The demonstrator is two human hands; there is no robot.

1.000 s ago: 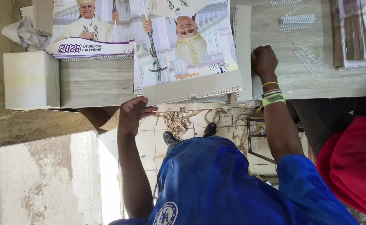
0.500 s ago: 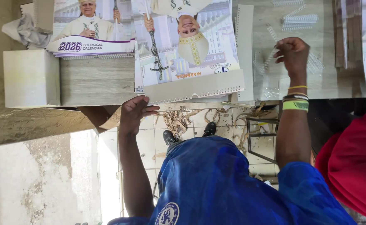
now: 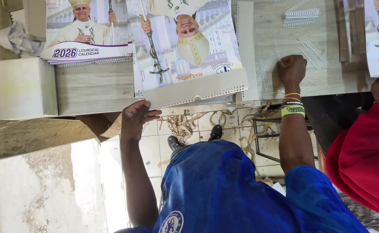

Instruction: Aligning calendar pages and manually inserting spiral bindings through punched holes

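The left hand (image 3: 138,117) lies open with its fingertips under the near edge of the wall calendar (image 3: 189,56) overhanging the bench (image 3: 94,88). The right hand (image 3: 291,69) is closed in a fist on loose wire binding combs (image 3: 267,71). The calendar looks light and floppy, best gripped along its stiff bound edge. Beyond the left hand sits a closed white box (image 3: 25,88); its contents are hidden.

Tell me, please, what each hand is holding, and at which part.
The left hand touches the calendar at its near bottom corner. The right hand is a fist on the wire strips; whether it grips one cannot be told.
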